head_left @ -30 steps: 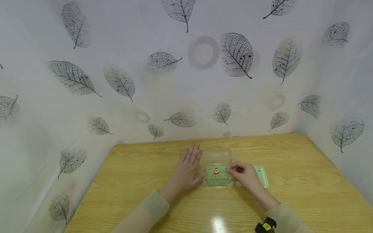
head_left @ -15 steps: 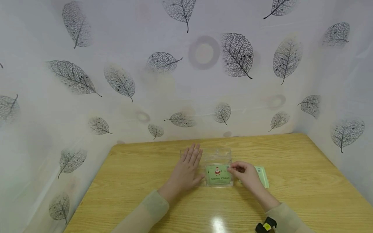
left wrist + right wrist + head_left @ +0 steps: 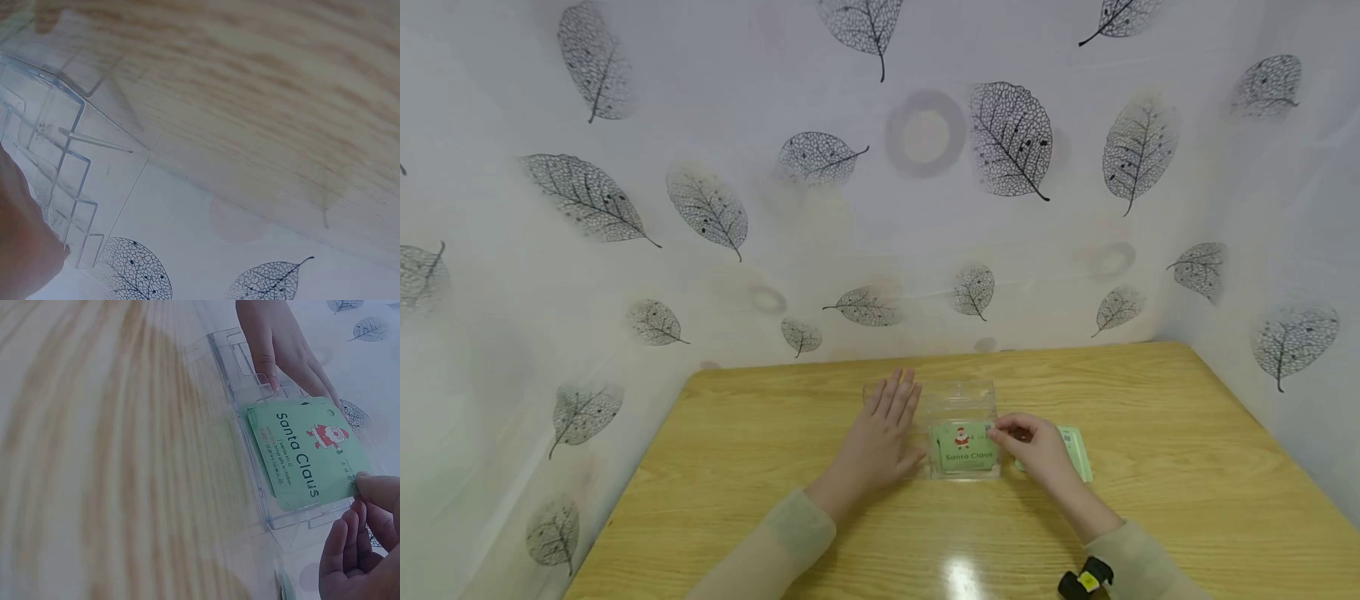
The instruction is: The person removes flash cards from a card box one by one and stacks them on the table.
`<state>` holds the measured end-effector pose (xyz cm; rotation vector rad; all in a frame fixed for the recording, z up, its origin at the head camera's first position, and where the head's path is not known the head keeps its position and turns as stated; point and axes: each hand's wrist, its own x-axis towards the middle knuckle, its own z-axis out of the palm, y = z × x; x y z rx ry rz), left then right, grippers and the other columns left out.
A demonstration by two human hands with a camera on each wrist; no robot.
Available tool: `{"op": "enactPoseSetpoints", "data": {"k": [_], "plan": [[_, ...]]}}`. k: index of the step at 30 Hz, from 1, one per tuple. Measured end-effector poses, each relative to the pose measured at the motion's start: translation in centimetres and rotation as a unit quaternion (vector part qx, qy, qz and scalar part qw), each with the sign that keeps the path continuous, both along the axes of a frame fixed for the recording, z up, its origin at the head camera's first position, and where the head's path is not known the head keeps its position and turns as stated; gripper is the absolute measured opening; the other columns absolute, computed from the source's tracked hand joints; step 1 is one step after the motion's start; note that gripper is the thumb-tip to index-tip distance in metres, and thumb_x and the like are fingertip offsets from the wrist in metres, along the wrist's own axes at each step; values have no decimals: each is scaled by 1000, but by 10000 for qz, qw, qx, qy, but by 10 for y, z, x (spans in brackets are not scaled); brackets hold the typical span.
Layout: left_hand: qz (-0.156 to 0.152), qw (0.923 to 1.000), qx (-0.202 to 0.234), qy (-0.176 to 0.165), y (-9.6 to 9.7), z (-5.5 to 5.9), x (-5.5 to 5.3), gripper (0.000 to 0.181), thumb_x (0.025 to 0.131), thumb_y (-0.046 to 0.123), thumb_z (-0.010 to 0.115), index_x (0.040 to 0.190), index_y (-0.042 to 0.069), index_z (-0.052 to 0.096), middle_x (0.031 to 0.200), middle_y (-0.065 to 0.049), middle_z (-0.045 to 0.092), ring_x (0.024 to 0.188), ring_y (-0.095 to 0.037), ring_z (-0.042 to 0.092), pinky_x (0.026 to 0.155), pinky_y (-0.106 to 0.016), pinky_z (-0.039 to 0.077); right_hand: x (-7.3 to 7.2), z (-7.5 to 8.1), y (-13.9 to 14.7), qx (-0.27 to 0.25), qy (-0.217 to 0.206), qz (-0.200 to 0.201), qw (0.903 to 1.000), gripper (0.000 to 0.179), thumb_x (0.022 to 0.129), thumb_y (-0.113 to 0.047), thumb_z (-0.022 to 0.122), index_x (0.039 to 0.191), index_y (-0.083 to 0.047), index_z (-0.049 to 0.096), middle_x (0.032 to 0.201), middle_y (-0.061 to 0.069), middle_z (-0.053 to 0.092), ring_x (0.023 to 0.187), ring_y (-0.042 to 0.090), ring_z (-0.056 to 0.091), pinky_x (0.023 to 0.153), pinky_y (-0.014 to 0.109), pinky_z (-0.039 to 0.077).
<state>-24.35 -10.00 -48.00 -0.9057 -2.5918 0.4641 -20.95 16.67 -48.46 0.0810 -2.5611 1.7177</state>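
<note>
My right hand (image 3: 1033,448) pinches the right edge of a green flashcard (image 3: 967,448), thumb on top. In the right wrist view the flashcard (image 3: 309,453) bears a Santa figure and the words "Santa Claus". It sits tilted over a clear plastic tiered holder (image 3: 962,390), with at least one more green card (image 3: 253,428) just beneath it. My left hand (image 3: 880,437) lies with straight fingers on the left part of the holder. The left wrist view shows the holder's stepped clear walls (image 3: 78,156) beside part of that hand (image 3: 28,231).
More green cards (image 3: 1078,457) lie on the wooden table (image 3: 1187,467) behind the right hand, partly hidden by it. A black strap with a yellow patch (image 3: 1086,579) is at the right wrist. A leaf-patterned white curtain (image 3: 917,225) surrounds the table's back and sides.
The Santa Claus card has shifted slightly right and up with my right hand's pinch, so its left edge now stands off the card beneath. My left hand stays where it was.
</note>
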Motion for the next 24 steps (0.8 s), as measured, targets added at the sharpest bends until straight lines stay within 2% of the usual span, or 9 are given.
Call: {"op": "enactPoseSetpoints", "data": {"k": [11,24], "plan": [[21,10000,-14,-76,0,-1,-1,97,89,70,27,150,1,-2,157,-20,-9,145,-37,1,119,-46,3,1,2,1,68,2,-113,9999,26,84,-27,71,97,-5,70,90,8,68,75,6,58,65,20,50],[-10,10000,35,-23,0,-4,-3,97,89,70,26,150,1,-2,157,-20,-6,145,-36,0,119,-46,2,-3,0,3,58,-81,-170,9998,23,84,-27,71,97,-8,70,91,5,69,77,6,60,68,21,52]]}}
